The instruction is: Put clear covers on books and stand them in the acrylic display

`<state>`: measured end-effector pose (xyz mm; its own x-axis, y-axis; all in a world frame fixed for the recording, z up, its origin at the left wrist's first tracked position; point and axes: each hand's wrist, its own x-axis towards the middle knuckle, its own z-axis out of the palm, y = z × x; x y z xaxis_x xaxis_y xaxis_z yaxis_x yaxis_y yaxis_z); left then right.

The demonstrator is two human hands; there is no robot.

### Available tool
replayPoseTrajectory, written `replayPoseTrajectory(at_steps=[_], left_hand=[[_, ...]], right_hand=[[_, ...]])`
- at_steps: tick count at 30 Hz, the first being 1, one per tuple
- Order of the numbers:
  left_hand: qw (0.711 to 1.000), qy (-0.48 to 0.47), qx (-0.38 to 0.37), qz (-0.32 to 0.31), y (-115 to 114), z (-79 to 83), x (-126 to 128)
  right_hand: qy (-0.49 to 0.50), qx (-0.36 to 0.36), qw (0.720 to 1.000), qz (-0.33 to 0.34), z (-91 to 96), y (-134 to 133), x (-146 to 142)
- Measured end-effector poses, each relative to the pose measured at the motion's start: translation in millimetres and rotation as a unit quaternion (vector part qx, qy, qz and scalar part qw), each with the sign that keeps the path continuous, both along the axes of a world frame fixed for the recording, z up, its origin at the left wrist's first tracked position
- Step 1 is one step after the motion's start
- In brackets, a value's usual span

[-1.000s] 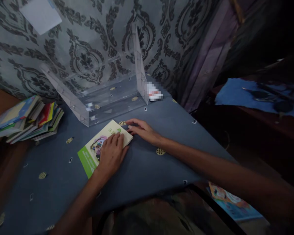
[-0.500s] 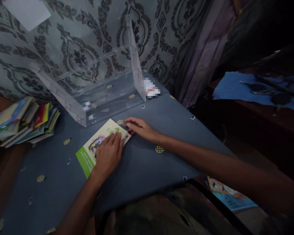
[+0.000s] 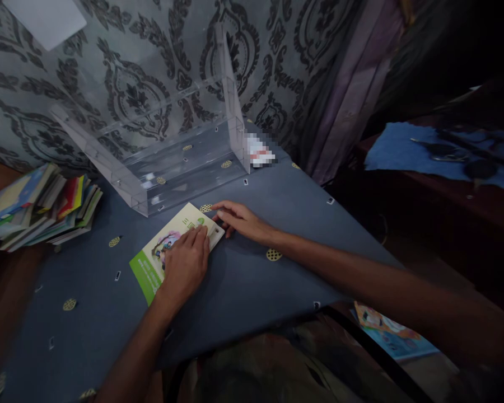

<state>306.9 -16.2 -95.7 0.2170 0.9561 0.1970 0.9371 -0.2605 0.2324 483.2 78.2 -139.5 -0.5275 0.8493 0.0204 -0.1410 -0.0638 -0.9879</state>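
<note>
The left hand lies flat, pinning a green booklet down. The right hand touches its right corner with loosely curled fingers.

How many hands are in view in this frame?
2. The left hand lies flat on the green-and-cream booklet on the blue cloth; the right hand is at the booklet's right corner, fingertips against it. None seem hidden.

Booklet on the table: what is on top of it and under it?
The left hand lies flat on the booklet, hiding part of its cover; the right hand touches its far corner. It rests on the blue cloth; anything beneath is covered.
</note>
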Motion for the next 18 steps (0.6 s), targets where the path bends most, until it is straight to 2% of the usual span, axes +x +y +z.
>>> replayPoseTrajectory(at_steps=[6, 10, 15, 18], left_hand=[[0.999, 0.032, -0.008, -0.019, -1.8, -0.4, 2.7], [0.999, 0.034, -0.011, -0.029, 2.1, 3.5, -8.9], [0.987, 0.129, -0.015, 0.093, 5.7, 8.8, -48.9], [0.984, 0.128, -0.045, 0.119, -0.8, 10.2, -68.7]], right_hand=[[-0.035, 0.023, 0.999, -0.004, 0.4, -3.3, -1.6], [-0.099, 0.067, 0.993, -0.013, 0.1, -5.6, -2.6], [-0.114, 0.094, 0.989, -0.014, -3.2, -8.9, -2.0], [-0.083, 0.082, 0.993, -0.037, -7.6, -2.7, -3.4]])
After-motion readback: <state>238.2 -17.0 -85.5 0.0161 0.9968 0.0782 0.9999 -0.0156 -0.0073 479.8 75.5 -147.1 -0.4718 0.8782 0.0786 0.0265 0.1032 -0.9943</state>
